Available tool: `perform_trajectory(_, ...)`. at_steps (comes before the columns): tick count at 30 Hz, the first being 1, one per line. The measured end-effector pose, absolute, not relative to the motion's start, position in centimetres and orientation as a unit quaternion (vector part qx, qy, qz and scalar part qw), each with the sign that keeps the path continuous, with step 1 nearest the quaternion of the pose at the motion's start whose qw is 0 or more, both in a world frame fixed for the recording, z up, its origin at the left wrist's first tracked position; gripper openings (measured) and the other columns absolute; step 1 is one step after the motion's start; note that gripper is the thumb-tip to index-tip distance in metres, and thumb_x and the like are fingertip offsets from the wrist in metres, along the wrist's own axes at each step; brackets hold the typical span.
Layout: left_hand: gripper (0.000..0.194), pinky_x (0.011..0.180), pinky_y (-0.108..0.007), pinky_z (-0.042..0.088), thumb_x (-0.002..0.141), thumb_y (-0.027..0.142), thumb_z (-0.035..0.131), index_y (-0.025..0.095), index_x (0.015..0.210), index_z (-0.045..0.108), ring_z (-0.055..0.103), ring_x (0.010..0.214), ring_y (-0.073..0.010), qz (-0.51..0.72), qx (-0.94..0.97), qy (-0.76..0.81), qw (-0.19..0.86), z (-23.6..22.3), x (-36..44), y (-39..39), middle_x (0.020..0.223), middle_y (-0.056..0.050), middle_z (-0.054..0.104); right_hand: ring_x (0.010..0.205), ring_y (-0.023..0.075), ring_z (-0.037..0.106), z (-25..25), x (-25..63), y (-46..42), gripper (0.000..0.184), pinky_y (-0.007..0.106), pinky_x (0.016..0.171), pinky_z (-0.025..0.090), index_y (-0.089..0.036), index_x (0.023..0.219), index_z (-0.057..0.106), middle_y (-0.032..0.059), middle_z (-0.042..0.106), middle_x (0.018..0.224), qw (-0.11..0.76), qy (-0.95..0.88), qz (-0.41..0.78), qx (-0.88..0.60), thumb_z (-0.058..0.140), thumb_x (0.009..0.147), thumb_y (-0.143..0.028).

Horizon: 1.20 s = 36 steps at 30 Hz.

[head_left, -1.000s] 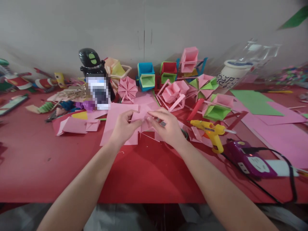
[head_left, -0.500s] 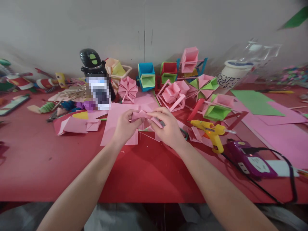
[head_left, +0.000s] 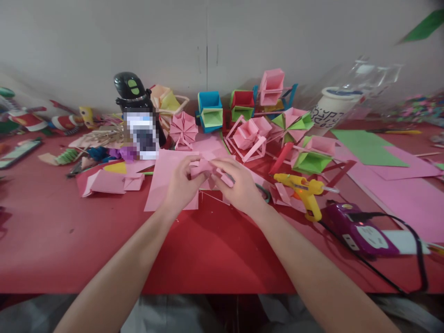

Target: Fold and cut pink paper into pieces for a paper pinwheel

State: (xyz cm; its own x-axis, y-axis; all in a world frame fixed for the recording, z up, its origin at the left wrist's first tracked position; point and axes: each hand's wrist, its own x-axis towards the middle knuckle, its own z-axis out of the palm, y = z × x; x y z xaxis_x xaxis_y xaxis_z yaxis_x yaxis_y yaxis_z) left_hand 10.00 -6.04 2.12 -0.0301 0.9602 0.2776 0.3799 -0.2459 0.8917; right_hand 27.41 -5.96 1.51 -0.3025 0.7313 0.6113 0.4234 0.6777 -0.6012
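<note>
Between my hands is a small folded piece of pink paper [head_left: 204,167], held just above the table. My left hand [head_left: 183,181] pinches its left side with thumb and fingers. On the other side, my right hand [head_left: 236,181] grips it, thumb below and fingers above. My fingers cover part of the folds. Beneath my hands lie flat pink sheets [head_left: 157,187]. The dark green handles of what look like scissors [head_left: 264,193] show beside my right hand.
A yellow glue gun [head_left: 301,185] lies right of my hands, near a purple power strip [head_left: 360,233] with a black cord. Folded paper models [head_left: 245,134] line the back. A phone on a black stand [head_left: 133,90] rises at back left. Pink and green sheets [head_left: 367,148] cover the right.
My fingers have shifted slightly on the pink paper, and its folded shape looks turned a little. Both hands stay in nearly the same place.
</note>
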Motion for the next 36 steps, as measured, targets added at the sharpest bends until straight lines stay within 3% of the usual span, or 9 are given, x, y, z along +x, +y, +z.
perform_trajectory(3, 0.032, 0.06, -0.026, 0.041, 0.08, 0.021, 0.069, 0.022, 0.11, 0.059, 0.06, 0.079, -0.0136, 0.487, 0.647, 0.521, 0.27, 2.38, 10.29, -6.41, 0.117, -0.005, 0.063, 0.114, 0.0232, 0.064, 1.46, 27.47, -5.93, 0.034, 0.043, 0.1, 0.052, -0.022, 0.124, 0.065, 0.0101, 0.068, 0.123, 0.464, -0.785, 0.173, -0.372, 0.057, 0.092, -0.015)
perform_trajectory(7, 0.031, 0.07, -0.028, 0.045, 0.08, 0.019, 0.07, 0.024, 0.106, 0.056, 0.062, 0.099, -0.0187, 0.5, 0.643, 0.522, 0.251, 2.35, 10.36, -6.6, 0.113, -0.005, 0.063, 0.113, 0.0232, 0.065, 1.33, 27.5, -5.91, 0.034, 0.043, 0.099, 0.054, -0.022, 0.124, 0.065, 0.0098, 0.069, 0.124, 0.467, -0.777, 0.19, -0.377, 0.057, 0.091, -0.016)
perform_trajectory(18, 0.032, 0.075, -0.03, 0.047, 0.079, 0.02, 0.071, 0.025, 0.104, 0.052, 0.06, 0.102, -0.0194, 0.511, 0.631, 0.527, 0.251, 2.22, 10.24, -6.42, 0.111, -0.005, 0.061, 0.116, 0.0237, 0.065, 1.45, 27.48, -6.01, 0.03, 0.042, 0.099, 0.056, -0.023, 0.12, 0.068, 0.0092, 0.068, 0.128, 0.477, -0.767, 0.21, -0.374, 0.057, 0.092, -0.019)
perform_trajectory(29, 0.019, 0.069, -0.028, 0.045, 0.079, 0.025, 0.072, 0.021, 0.086, 0.055, 0.058, 0.087, -0.0165, 0.499, 0.63, 0.524, 0.282, 2.32, 10.03, -6.18, 0.093, -0.002, 0.061, 0.118, 0.0229, 0.064, 1.46, 27.47, -6.11, 0.027, 0.042, 0.099, 0.056, -0.022, 0.116, 0.066, 0.01, 0.067, 0.128, 0.492, -0.749, 0.243, -0.372, 0.058, 0.091, -0.018)
perform_trajectory(33, 0.014, 0.068, -0.026, 0.044, 0.082, 0.024, 0.069, 0.02, 0.087, 0.057, 0.057, 0.085, -0.0154, 0.498, 0.624, 0.508, 0.323, 2.27, 9.84, -6.01, 0.093, -0.002, 0.061, 0.115, 0.0215, 0.062, 1.38, 27.47, -6.0, 0.031, 0.039, 0.093, 0.058, -0.022, 0.12, 0.062, 0.0106, 0.065, 0.124, 0.514, -0.734, 0.246, -0.369, 0.059, 0.09, -0.017)
perform_trajectory(36, 0.015, 0.071, -0.027, 0.045, 0.082, 0.025, 0.069, 0.02, 0.093, 0.059, 0.058, 0.087, -0.0157, 0.505, 0.623, 0.487, 0.346, 2.12, 9.74, -5.87, 0.096, -0.002, 0.062, 0.103, 0.0196, 0.063, 1.6, 27.52, -5.95, 0.024, 0.035, 0.083, 0.059, -0.021, 0.113, 0.065, 0.0097, 0.063, 0.114, 0.521, -0.731, 0.227, -0.378, 0.063, 0.089, -0.019)
